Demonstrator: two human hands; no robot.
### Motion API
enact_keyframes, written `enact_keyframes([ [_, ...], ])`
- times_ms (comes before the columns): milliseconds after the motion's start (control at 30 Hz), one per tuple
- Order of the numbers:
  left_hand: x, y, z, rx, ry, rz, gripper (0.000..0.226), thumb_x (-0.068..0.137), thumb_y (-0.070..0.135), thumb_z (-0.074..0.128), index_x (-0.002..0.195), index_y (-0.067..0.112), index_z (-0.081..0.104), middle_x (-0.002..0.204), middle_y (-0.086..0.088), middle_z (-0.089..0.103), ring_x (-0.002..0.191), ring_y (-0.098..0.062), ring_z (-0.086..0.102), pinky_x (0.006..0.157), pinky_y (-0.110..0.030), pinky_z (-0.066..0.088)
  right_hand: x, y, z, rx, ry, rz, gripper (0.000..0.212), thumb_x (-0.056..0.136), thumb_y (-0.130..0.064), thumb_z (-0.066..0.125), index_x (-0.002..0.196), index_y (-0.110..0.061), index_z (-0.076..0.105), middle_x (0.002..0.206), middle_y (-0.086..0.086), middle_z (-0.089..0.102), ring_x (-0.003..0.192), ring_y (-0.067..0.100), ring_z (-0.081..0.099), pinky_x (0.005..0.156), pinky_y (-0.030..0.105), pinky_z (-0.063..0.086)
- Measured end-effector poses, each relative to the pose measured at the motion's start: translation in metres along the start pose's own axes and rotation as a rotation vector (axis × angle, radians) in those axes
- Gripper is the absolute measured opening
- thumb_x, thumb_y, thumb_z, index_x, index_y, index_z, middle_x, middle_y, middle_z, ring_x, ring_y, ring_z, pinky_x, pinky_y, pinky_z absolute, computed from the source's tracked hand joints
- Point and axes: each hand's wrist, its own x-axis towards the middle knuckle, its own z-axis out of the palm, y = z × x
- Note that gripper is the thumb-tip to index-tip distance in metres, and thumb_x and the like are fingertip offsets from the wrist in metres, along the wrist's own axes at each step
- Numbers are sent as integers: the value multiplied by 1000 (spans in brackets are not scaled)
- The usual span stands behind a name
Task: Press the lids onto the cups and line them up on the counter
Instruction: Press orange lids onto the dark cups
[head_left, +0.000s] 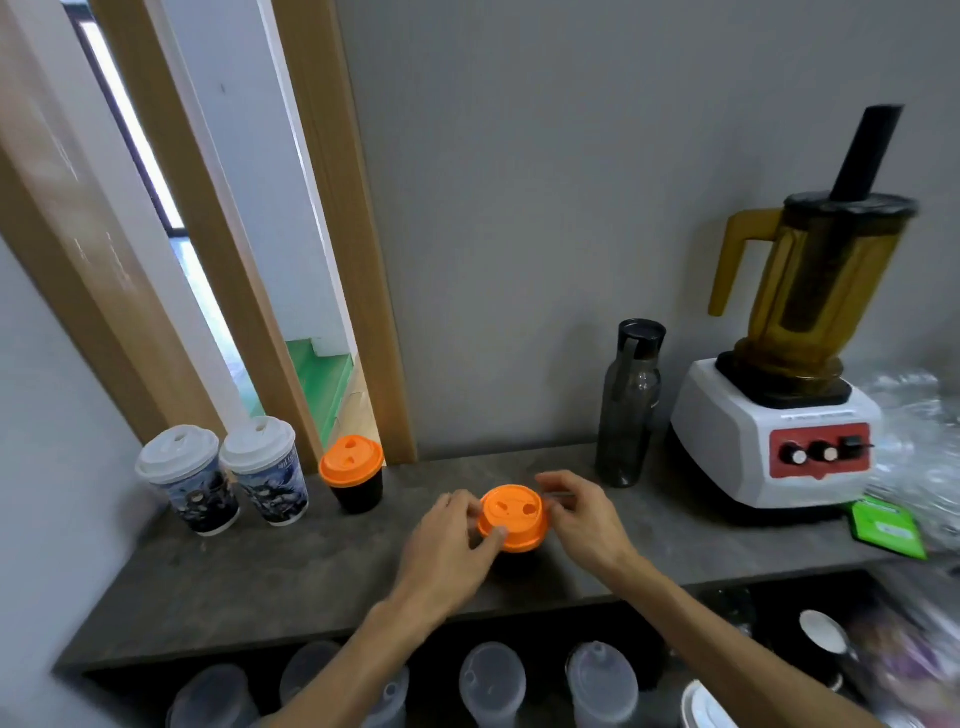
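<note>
An orange lid (513, 516) sits on top of a dark cup whose body is mostly hidden, in the middle of the grey counter (291, 566). My left hand (451, 545) grips the lid's left rim, thumb on its front edge. My right hand (579, 512) pinches the right rim with curled fingers. At the back left stand two printed cups with white lids (182, 480) (265, 470) and a black cup with an orange lid (354, 475), side by side in a row.
A dark water bottle (628, 405) stands behind my right hand. A white blender with an amber jug (779, 415) is at the right, with a green packet (888, 530) and clear plastic wrap beside it. Clear lids (491, 680) sit on the shelf below the counter.
</note>
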Motion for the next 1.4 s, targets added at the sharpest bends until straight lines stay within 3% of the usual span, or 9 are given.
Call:
enact_keyframes([
  [100,0,-3,-3,55,61,23,12,92,39,63,86,33,55,91,13,56,83,-5,57,73,-24,48,10,-1,0,-27,34,40,8,93,-19,68,97,-18,74,87,-6,71,81,8,65,81,28,54],
  [133,3,-4,-4,19,54,46,9,92,36,65,94,33,57,100,14,55,93,-4,57,80,-23,48,13,-3,0,-24,32,48,8,93,-23,69,89,-18,74,80,-6,72,77,11,67,78,31,56],
  [267,9,-5,-9,-51,-152,86,62,92,40,66,146,29,38,144,18,35,134,0,32,110,-22,28,22,-9,-1,41,-47,53,17,95,-25,68,84,-15,75,75,-2,74,72,14,72,78,41,61],
  [433,3,1,-1,152,-50,125,62,88,53,63,140,26,46,137,8,48,124,-8,42,107,-28,35,12,-17,-11,20,-188,-61,25,90,-14,60,110,-19,75,106,-4,75,99,9,70,97,36,55],
  [600,-8,14,-4,402,13,209,45,101,45,41,141,24,45,129,6,49,114,-11,44,100,-26,33,-8,-16,-16,-483,-358,-333,76,79,-58,69,145,-28,44,144,-4,49,129,18,48,108,38,42],
  [833,-12,-9,-6,307,-73,190,71,98,57,42,156,23,18,148,7,43,134,-8,38,114,-29,23,-22,-15,-5,-585,-230,-381,85,85,-66,63,153,-29,30,153,-9,40,134,13,38,110,32,32],
  [1100,0,-27,-19,191,-139,212,61,102,48,38,157,30,15,159,10,28,145,-5,20,117,-25,11,-30,-28,18,-513,-143,-279,88,84,-63,67,154,-26,28,148,-7,38,130,11,36,105,25,35],
  [1200,-5,-36,-13,219,-45,226,52,102,49,37,149,27,37,151,8,40,138,-7,35,114,-27,25,-33,-31,23,-492,-127,-248,89,83,-61,69,154,-26,29,148,-6,38,131,11,36,106,24,35],
  [1400,-2,-43,-10,385,81,358,43,100,45,36,121,20,63,99,2,58,87,-14,54,75,-27,43,-38,-32,27,-503,-80,-230,89,84,-59,70,155,-24,29,149,-7,38,133,11,35,107,23,32],
])
